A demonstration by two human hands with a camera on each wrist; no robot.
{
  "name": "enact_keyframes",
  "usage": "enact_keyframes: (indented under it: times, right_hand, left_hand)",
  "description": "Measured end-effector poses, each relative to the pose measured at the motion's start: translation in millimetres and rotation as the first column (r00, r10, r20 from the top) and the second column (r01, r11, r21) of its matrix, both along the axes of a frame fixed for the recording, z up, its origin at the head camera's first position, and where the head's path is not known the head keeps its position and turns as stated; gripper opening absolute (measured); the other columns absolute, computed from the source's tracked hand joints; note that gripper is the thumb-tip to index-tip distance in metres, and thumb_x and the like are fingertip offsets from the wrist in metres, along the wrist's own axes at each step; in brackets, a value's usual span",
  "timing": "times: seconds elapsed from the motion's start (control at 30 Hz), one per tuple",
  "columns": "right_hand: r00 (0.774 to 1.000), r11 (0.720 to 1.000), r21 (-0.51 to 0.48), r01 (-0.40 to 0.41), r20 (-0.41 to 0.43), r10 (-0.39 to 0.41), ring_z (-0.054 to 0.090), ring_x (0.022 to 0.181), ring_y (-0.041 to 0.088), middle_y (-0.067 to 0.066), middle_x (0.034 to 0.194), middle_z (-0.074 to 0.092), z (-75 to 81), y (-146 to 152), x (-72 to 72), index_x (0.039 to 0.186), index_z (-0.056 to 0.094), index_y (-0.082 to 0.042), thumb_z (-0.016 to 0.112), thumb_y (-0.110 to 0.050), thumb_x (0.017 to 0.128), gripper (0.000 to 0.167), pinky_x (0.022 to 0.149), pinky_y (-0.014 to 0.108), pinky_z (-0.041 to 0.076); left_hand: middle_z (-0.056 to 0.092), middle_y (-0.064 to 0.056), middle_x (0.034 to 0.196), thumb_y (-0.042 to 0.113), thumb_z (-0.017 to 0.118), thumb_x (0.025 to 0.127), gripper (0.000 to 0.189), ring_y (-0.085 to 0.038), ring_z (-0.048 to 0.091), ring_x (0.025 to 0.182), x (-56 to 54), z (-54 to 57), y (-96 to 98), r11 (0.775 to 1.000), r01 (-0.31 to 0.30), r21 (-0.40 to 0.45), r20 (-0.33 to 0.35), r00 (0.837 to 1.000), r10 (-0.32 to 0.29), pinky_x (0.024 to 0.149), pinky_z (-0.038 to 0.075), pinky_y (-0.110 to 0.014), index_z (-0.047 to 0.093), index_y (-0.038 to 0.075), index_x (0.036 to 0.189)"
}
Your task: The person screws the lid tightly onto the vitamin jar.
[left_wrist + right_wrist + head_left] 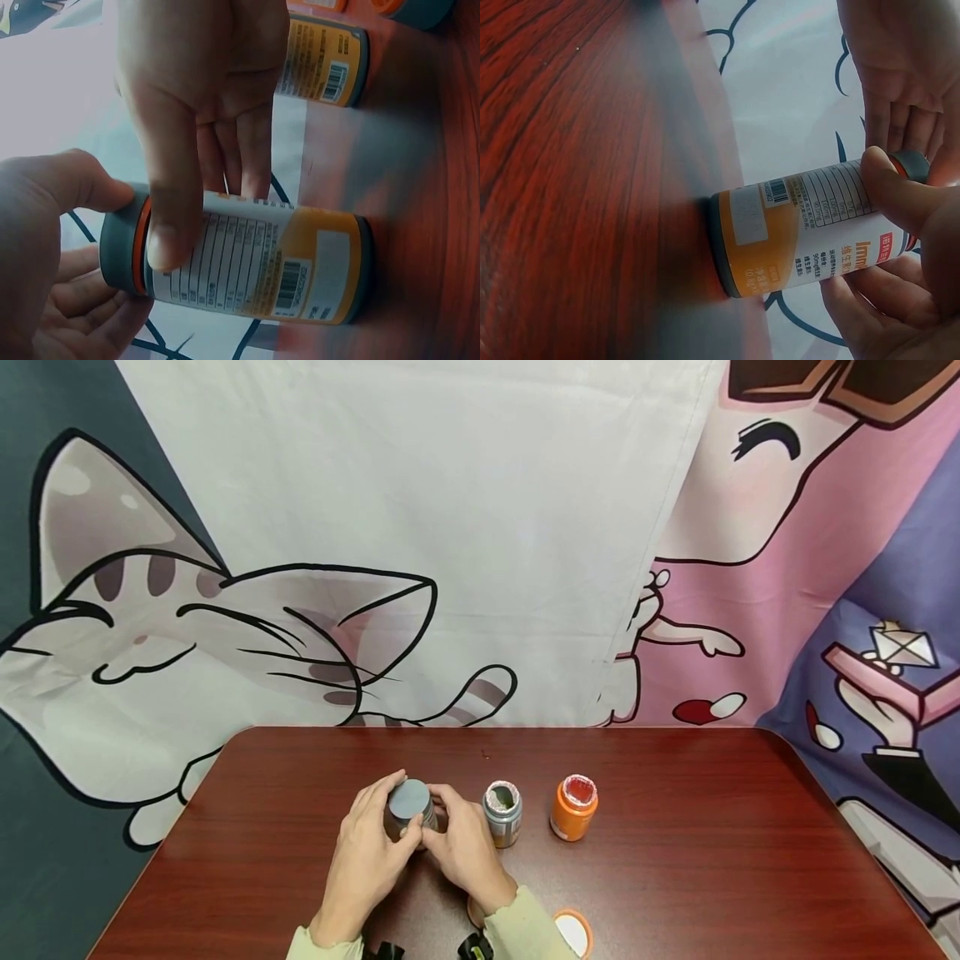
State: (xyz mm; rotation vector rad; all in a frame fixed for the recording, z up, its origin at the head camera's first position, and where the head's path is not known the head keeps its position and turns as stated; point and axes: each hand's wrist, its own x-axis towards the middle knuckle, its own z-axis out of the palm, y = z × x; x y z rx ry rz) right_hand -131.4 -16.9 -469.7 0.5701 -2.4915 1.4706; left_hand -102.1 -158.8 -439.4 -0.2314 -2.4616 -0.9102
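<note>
A supplement bottle (255,262) with a white and orange label stands upright on the table, held by both hands. My left hand (369,852) grips its dark grey lid (410,799), thumb on one side and fingers round the other. Lower down, my right hand (468,845) holds the bottle's body, its thumb pressed across the label just below the lid. A thin orange ring shows between lid and body in the left wrist view. Just right of the right hand is a lidless grey jar (503,818), with a ragged whitish rim.
An orange jar (573,814), also lidless, stands farther right on the reddish wooden table (712,843). A lid (573,935) with an orange rim and white inside lies near the front edge. Behind the table hangs a cartoon-printed cloth (450,485).
</note>
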Motion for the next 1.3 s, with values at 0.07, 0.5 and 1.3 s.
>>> enact_keyframes:
  times: [0.07,0.5,1.3]
  right_hand:
    - [1.0,1.0,0.002,0.001,-0.004,-0.001,0.071,0.095,0.01,0.004,0.107,0.075,-0.2,0,-0.1,0.122,0.067,-0.007,0.076,-0.008,0.084,0.039,0.081,0.033,0.057]
    - [1.0,1.0,-0.002,0.003,0.016,-0.003,0.07,0.098,0.01,0.004,0.11,0.074,0.7,-1,0.4,0.123,0.067,-0.006,0.076,-0.007,0.082,0.042,0.083,0.031,0.057]
    - [0.999,0.974,0.22,0.05,-0.011,-0.049,0.066,0.107,0.027,0.012,0.122,0.068,39.5,7,18.5,0.138,0.055,-0.007,0.08,0.005,0.078,0.066,0.084,0.04,0.055]
  left_hand:
    - [0.064,-0.012,0.126,0.009,0.083,0.077,0.058,-0.028,0.064,0.11,-0.3,0.0,-1.5,1.0,0.013,0.004,0.009,1.0,-0.013,0.084,0.054,-0.046,0.061,0.002,0.131]
    - [0.065,-0.009,0.128,0.011,0.083,0.08,0.063,-0.027,0.064,0.111,-0.9,0.3,-7.3,0.999,0.048,0.008,0.045,0.998,-0.048,0.084,0.054,-0.046,0.058,0.003,0.137]
    - [0.065,-0.008,0.128,0.012,0.088,0.074,0.084,-0.03,0.057,0.121,2.8,3.8,-7.8,0.999,0.037,-0.012,0.045,0.998,-0.037,0.093,0.048,-0.051,0.047,0.003,0.146]
